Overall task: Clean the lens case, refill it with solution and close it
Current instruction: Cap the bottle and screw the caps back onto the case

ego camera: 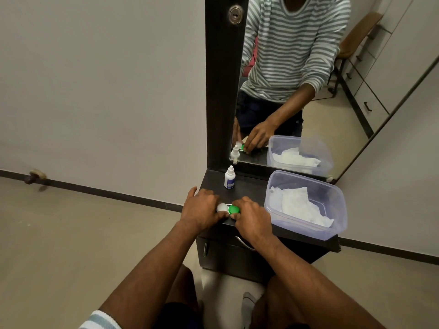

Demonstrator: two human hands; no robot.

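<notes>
Lens case [228, 208], white cap and green cap, is sitting at the dresser top's [247, 188] front edge. My left hand [202, 207] is curling around the white cap; my right hand [251, 219] is pinching the green cap. Probably light, rigid, slippery plastic; best gripped by cap rims. Solution bottle [229, 178] is standing behind, apart.

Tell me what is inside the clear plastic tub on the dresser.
The clear plastic tub holds crumpled white tissue, lying loose across its floor and showing through the walls. Whether anything lies beneath the tissue cannot be seen, since the paper covers that part of the bottom.
</notes>
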